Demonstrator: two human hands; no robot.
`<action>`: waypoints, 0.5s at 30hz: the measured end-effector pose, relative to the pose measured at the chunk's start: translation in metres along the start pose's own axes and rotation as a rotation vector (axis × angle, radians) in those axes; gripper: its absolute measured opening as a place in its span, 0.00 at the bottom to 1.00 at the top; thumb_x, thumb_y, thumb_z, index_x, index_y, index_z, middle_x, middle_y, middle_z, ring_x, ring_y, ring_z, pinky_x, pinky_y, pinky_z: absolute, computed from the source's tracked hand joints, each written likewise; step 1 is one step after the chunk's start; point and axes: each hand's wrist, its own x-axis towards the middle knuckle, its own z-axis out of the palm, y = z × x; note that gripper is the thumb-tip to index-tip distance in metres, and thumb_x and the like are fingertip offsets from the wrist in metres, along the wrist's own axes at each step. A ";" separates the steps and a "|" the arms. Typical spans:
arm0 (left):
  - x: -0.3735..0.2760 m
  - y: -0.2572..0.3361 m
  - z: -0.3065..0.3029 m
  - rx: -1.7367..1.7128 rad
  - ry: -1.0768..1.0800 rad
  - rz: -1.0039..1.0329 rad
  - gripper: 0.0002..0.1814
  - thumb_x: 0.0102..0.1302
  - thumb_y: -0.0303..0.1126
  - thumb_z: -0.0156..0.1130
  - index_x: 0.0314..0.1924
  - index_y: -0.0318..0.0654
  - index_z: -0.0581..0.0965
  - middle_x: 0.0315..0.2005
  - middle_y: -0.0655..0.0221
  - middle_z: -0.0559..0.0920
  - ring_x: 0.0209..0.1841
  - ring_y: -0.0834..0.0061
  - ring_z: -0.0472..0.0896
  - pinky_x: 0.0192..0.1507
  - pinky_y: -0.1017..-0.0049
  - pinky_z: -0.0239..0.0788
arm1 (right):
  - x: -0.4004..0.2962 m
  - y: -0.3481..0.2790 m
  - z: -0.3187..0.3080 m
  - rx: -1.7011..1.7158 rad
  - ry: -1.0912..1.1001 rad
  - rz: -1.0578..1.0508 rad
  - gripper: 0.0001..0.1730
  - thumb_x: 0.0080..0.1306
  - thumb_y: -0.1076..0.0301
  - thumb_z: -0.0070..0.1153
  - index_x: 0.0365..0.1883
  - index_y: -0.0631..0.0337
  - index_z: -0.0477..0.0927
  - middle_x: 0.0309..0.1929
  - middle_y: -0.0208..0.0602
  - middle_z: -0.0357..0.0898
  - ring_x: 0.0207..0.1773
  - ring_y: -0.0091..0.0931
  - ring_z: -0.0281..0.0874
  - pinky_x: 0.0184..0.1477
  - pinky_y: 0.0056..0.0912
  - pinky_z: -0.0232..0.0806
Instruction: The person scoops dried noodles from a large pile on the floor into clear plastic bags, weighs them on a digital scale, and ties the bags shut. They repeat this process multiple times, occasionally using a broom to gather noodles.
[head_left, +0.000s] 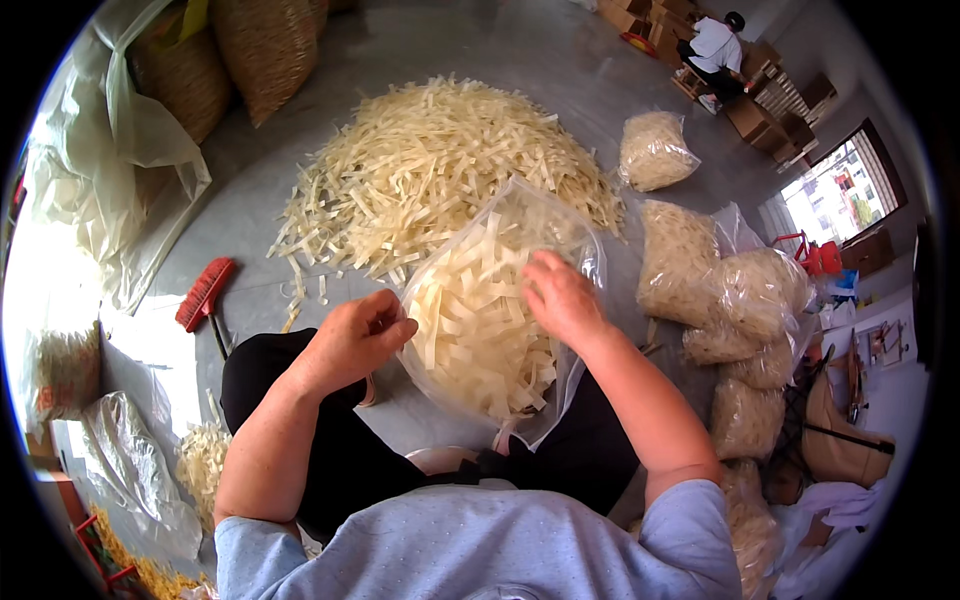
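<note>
A clear plastic bag (585, 251) stands open between my knees, filled with pale yellow flat strips (480, 322) that look like dried noodles or cut sheet. My left hand (364, 334) pinches the bag's left rim between thumb and curled fingers. At the bag's right side, my right hand (562, 300) lies over the strips with its fingers bent; its fingertips touch the strips, and whether it grips any is not clear. Just beyond the bag, a large heap of the same strips (450, 150) spreads over the grey floor.
Filled clear bags (679, 259) are gathered to the right, one more (656, 150) farther off. A red broom (206, 292) lies at the left, near plastic sheeting (142, 165). Large sacks (262, 52) stand at the upper left. A person (716, 52) sits beside cardboard boxes (757, 124) at the far right.
</note>
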 end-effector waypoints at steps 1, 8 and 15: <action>0.003 -0.001 0.002 -0.002 -0.007 0.020 0.13 0.62 0.37 0.62 0.31 0.34 0.73 0.18 0.71 0.73 0.23 0.81 0.69 0.28 0.75 0.65 | 0.004 0.010 0.007 -0.073 0.108 0.030 0.22 0.57 0.68 0.59 0.51 0.61 0.75 0.57 0.45 0.71 0.53 0.42 0.75 0.54 0.39 0.69; 0.001 -0.002 0.002 0.026 0.002 0.040 0.12 0.62 0.36 0.62 0.31 0.34 0.73 0.18 0.70 0.73 0.23 0.80 0.69 0.28 0.75 0.65 | -0.001 -0.022 -0.043 0.296 -0.533 -0.078 0.27 0.59 0.60 0.61 0.56 0.59 0.72 0.57 0.43 0.74 0.57 0.35 0.75 0.58 0.38 0.67; 0.007 -0.001 0.003 0.009 -0.021 0.061 0.12 0.63 0.35 0.61 0.31 0.34 0.72 0.18 0.73 0.72 0.23 0.83 0.68 0.27 0.77 0.63 | 0.035 -0.025 0.005 0.027 -0.397 0.160 0.45 0.65 0.45 0.52 0.73 0.55 0.48 0.75 0.46 0.41 0.77 0.38 0.40 0.75 0.41 0.41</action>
